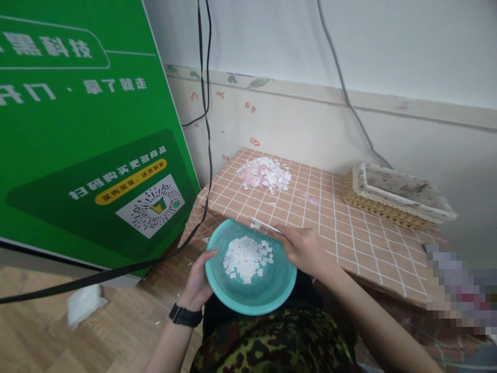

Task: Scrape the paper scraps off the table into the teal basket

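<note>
My left hand (199,280) is closed on the left rim of a round turquoise plastic basin (252,308) with a mesh-like pattern, thumb over the edge. Inside the basin lies a heap of small white paper scraps (243,259). Between the fingers of my right hand (305,248) is a thin, flat white strip (264,225), held at the table's front edge above the far rim of the basin. A few scraps lie by the strip's tip. Farther back, a pile of white and pink paper scraps (264,173) rests on the checked tablecloth (310,220).
A lined wicker basket (396,199) stands at the table's right, against the wall. On the left rises a large green panel (77,140) with white lettering. A black cable (208,150) hangs in front of the table's left corner. White plastic (85,305) lies on the floor.
</note>
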{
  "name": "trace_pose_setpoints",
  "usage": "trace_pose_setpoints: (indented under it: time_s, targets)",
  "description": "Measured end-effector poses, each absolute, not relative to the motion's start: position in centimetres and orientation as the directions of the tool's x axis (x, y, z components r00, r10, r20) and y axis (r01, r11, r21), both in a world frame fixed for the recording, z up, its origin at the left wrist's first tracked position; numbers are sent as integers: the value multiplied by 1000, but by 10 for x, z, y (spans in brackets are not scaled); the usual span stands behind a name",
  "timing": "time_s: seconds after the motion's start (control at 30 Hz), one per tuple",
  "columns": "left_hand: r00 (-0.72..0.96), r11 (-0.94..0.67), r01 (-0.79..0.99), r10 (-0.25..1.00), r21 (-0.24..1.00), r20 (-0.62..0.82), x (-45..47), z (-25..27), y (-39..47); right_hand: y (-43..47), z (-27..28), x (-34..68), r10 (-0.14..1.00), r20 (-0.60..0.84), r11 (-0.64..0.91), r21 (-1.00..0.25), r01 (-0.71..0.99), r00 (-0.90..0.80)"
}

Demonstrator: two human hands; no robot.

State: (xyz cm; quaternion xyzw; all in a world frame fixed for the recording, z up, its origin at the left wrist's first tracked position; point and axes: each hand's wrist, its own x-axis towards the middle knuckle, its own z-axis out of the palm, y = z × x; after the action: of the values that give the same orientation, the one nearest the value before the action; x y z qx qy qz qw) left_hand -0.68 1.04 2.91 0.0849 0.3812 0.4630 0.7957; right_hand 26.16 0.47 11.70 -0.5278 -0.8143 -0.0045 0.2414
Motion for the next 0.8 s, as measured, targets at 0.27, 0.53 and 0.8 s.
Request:
trace_pose_setpoints:
  time_s: [0.27,0.53,0.8]
  targets:
    - [275,546,-671,811,502,-516,-5,32,11,45,135,309,877,456,279,-231,932,-150]
    - [313,562,-671,806,484,-502,-6,29,11,64,153,329,883,377,318,-36,947,-281]
    - [308,557,-671,810,489,-499,-7,26,11,73,171,327,889,303,355,11,935,-342]
